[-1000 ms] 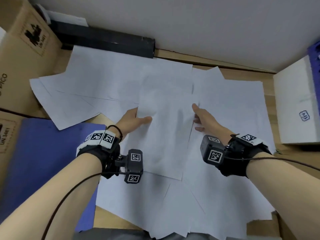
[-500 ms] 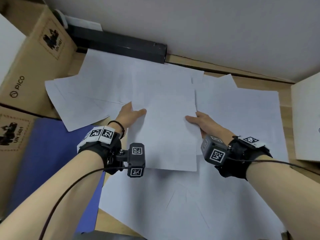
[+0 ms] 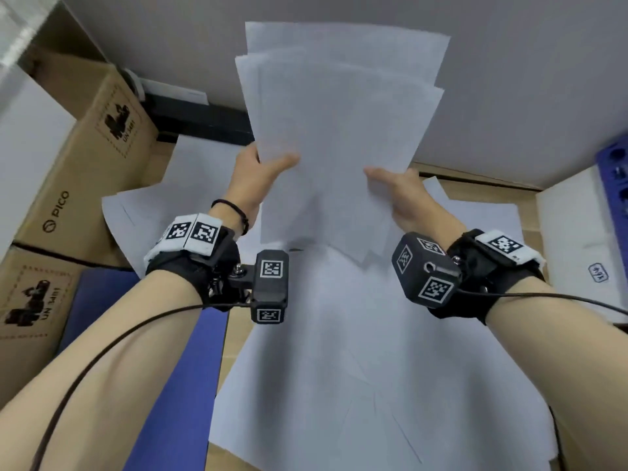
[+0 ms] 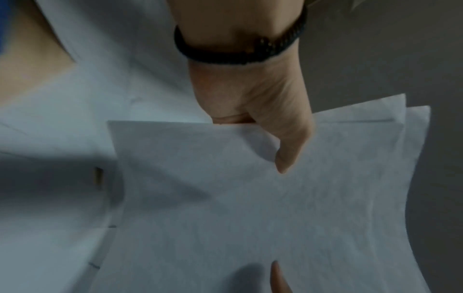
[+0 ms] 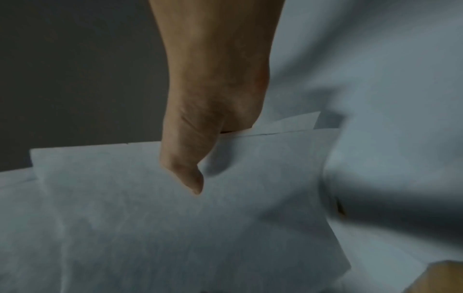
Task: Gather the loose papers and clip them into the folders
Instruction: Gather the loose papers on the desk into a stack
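A stack of several white sheets [image 3: 339, 130] stands upright in the air above the desk, its edges uneven. My left hand [image 3: 261, 178] pinches its left edge, thumb on the near face. My right hand [image 3: 397, 188] pinches the right edge the same way. The left wrist view shows my left thumb [image 4: 288, 150] lying on the stack [image 4: 250, 198]. The right wrist view shows my right thumb [image 5: 185, 170] pressed on the stack [image 5: 175, 228]. More loose sheets [image 3: 373, 368] lie spread over the desk below. A blue folder [image 3: 163, 368] lies flat at the lower left.
Cardboard boxes [image 3: 85, 164] stand stacked along the left. A black bar [image 3: 200, 120] runs along the wall at the back. A white box [image 3: 584, 239] sits at the right, with a blue tray [image 3: 615, 171] behind it. The wooden desk [image 3: 475, 185] shows between sheets.
Both hands have lifted the gathered sheets off the desk and turned them upright in front of the wall. The camera view has tilted upward.
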